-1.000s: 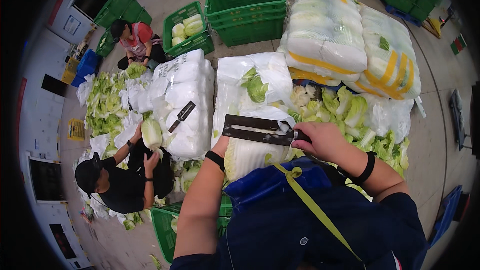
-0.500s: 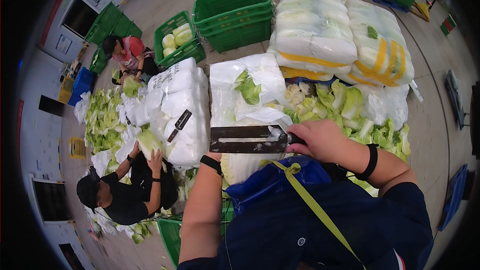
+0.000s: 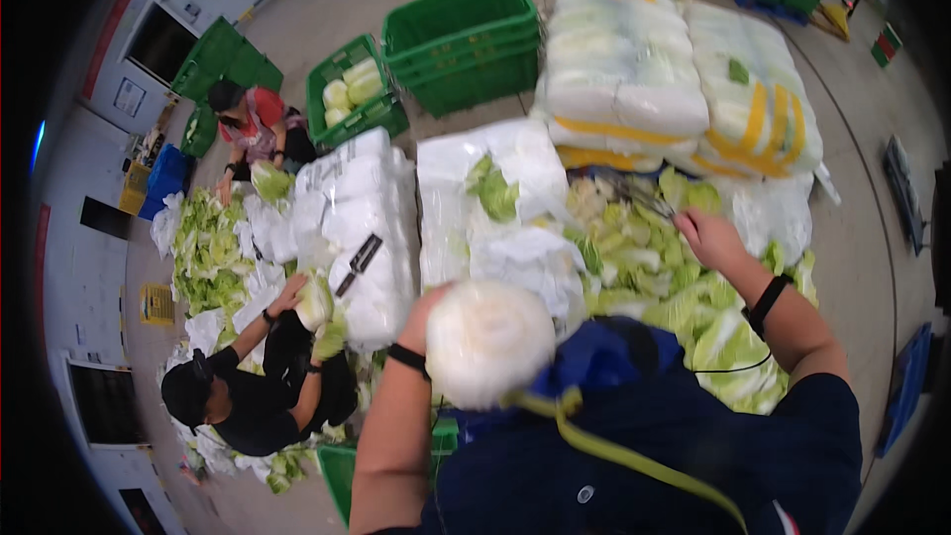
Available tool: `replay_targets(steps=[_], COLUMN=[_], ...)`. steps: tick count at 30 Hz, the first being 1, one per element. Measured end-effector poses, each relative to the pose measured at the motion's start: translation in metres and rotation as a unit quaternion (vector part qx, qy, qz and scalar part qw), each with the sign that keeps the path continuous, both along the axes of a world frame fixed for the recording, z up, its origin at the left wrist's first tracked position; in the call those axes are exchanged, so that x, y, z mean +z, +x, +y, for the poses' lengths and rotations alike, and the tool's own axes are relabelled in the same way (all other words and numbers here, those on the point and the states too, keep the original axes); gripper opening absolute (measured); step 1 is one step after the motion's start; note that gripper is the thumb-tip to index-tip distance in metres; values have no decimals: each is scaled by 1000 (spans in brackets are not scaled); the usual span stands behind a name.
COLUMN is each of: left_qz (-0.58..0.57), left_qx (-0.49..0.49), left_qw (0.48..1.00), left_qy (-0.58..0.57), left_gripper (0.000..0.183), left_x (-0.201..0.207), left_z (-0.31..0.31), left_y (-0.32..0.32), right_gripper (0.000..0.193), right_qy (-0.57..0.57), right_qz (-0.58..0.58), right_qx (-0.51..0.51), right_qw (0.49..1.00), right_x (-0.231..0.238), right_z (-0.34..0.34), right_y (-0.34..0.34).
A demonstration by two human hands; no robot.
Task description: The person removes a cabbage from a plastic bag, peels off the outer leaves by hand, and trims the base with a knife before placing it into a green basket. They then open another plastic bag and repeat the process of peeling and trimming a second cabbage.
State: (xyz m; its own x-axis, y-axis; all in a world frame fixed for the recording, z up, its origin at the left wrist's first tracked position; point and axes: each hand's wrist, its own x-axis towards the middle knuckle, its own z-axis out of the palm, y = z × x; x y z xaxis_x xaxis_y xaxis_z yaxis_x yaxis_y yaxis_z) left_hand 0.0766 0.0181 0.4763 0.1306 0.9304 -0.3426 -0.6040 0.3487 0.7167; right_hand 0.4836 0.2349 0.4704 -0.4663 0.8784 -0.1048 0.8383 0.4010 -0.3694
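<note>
A Chinese cabbage (image 3: pixel 490 345) is held in front of me with its pale, round base end turned up. My left hand (image 3: pixel 428 315) grips it from the left side, most of the fingers hidden behind it. Out to the right, my right hand (image 3: pixel 709 240) is closed around the handle of a broad-bladed knife (image 3: pixel 649 200), smeared by motion. The blade is over a heap of loose cabbage leaves (image 3: pixel 634 248), away from the cabbage. Just beyond the cabbage lies a white plastic-wrapped bale (image 3: pixel 446 173) with a torn top and a green leaf (image 3: pixel 492 190) on it.
Another knife (image 3: pixel 359 265) lies on a white wrapped bale (image 3: pixel 371 188) to the left. Two people (image 3: pixel 253 391) (image 3: pixel 260 124) handle cabbages there. Green crates (image 3: pixel 461 40) stand at the back, one holding cabbages (image 3: pixel 352 87). Large bagged cabbage bales (image 3: pixel 624 69) rise at back right.
My right hand has swung the knife from over the cabbage out to the right, above the leaves. My left hand has tilted the cabbage up, so its base now shows.
</note>
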Motion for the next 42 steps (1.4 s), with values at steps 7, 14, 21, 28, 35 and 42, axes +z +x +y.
replay_targets(steps=[7, 14, 21, 28, 35, 42], left_qz=[-65, 18, 84, 74, -225, -42], left_qx=[-18, 61, 30, -57, 4, 100], left_qw=[997, 991, 994, 995, 970, 980], left_qy=[-24, -116, -63, -26, -93, -165], left_gripper=[45, 31, 31, 48, 43, 34], left_x=[-56, -51, -9, -34, -20, -22], left_z=[-9, -39, -12, -19, -19, 17], left_y=[-11, -4, 6, -8, -8, 1], right_gripper=[31, 28, 29, 32, 27, 32], right_qy=[-29, -12, -8, 56, 47, -16], right_qz=[49, 132, -71, 115, 131, 252], right_qx=[236, 194, 135, 279, 129, 173], right_qw=[970, 972, 988, 952, 982, 952], right_x=[72, 77, 50, 32, 20, 28], right_z=[-80, -94, -38, -72, -65, -60], right_y=[-111, -99, -86, -78, -68, -93])
